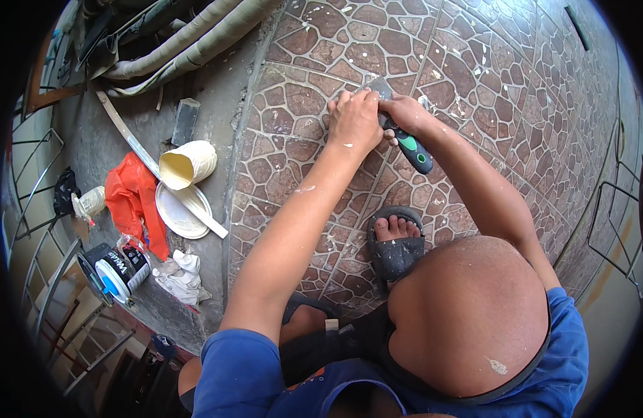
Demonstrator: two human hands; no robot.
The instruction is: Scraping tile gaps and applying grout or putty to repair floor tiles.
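Observation:
A putty knife (413, 152) with a black and green handle is held low over the stone-patterned tile floor (314, 90), its metal blade pointing away from me. My right hand (408, 117) is closed round it near the neck, and the handle's end sticks out below the fingers. Beside it, my left hand (356, 120) has its fingers curled and pressed onto the blade; what lies under the fingertips is hidden. Pale flecks and chips dot the tiles around the blade.
To the left, on a grey concrete strip, lie a tipped cream bucket (196, 161), a white lid (174, 214), a wooden strip (130, 132), an orange bag (130, 195) and a white cloth (182, 277). Thick hoses (196, 42) lie behind. My sandalled foot (397, 240) stands close below the hands.

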